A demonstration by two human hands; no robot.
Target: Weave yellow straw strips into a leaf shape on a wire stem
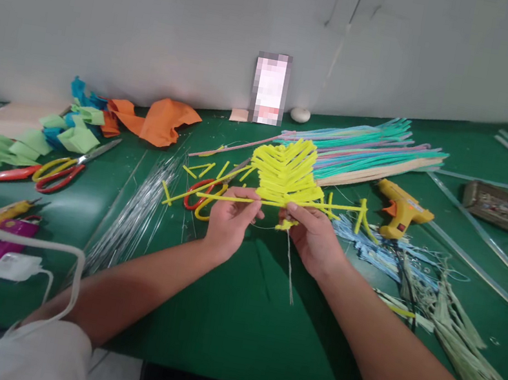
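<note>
A bright yellow leaf shape, built from rows of fuzzy pipe cleaners, is held up over the green table. My left hand is closed, its thumb and fingers pinching a long straight yellow pipe cleaner that runs across the leaf's lower end. At that end my right hand pinches the leaf together with the strip; the exact grip is partly hidden by the thumb. White strands hang down between the hands. Behind my left hand lie red-and-yellow-handled scissors and short yellow pieces.
Coloured pipe cleaners lie behind the leaf. To the right are a yellow glue gun, a metal tray and pale fibre bundles. Leftward are thin wires, scissors, orange paper and a purple power strip. A phone stands upright.
</note>
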